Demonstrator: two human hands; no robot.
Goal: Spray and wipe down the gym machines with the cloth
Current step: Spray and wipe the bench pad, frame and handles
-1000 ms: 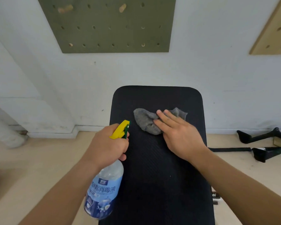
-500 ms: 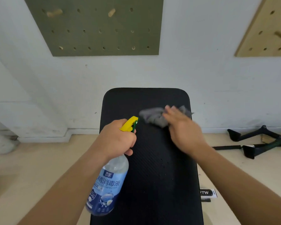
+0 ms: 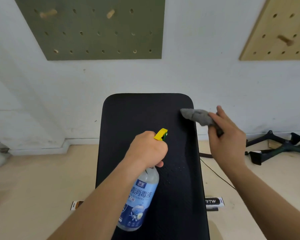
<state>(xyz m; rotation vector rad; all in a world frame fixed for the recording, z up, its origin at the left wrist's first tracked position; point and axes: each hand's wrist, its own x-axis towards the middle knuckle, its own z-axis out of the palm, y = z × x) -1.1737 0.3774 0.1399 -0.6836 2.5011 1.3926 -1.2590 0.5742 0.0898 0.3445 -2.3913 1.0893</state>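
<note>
A black padded pad [image 3: 142, 122] runs from the near edge of the view away to a white wall [image 3: 197, 75]. Fine droplets [image 3: 173, 170] speckle it near its right edge. A green pegboard [image 3: 93, 28] hangs on the wall above the pad's far edge, and a wooden pegboard [image 3: 280, 32] hangs further right. The floor [image 3: 33, 179] is pale. On it, right of the pad, lie black handles [image 3: 284, 148] and a thin cable [image 3: 216, 175].

The left grip [image 3: 147, 149] is clenched around the neck of a spray bottle [image 3: 139, 201] over the middle of the pad. The yellow nozzle [image 3: 160, 134] points toward the far edge. A blue label hides the liquid level.

The right grip [image 3: 227, 139] pinches the grey cloth [image 3: 196, 116] just off the right edge, near the far right corner. The cloth's tip reaches that edge, but contact cannot be told.
</note>
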